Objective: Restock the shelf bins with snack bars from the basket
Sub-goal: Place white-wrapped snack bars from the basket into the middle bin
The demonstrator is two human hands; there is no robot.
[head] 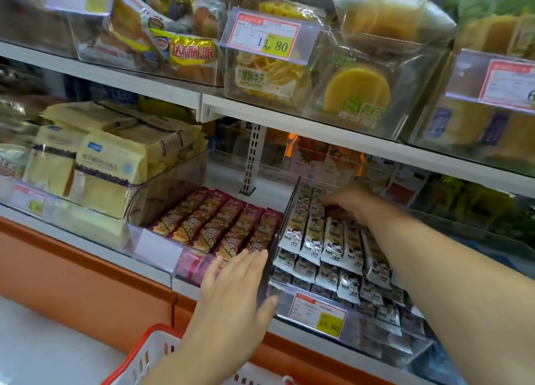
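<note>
My left hand (237, 286) hovers flat with its fingers straight, just left of the clear divider (285, 216), over the red bars (214, 222). My right hand (347, 202) reaches in right of that divider, onto the white snack bars (324, 245); I cannot tell whether it pinches one. The basket (150, 353) sits below the divider.

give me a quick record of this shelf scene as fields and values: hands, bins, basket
left hand: open, fingers flat at the front of the red bars' bin, beside the clear divider
right hand: reaching to the back rows of the white bars; grip unclear
red bars: neat rows, left bin
white bars: overlapping rows, right bin
basket: red rim, bottom edge, contents not visible
price tag: front of right bin
</note>
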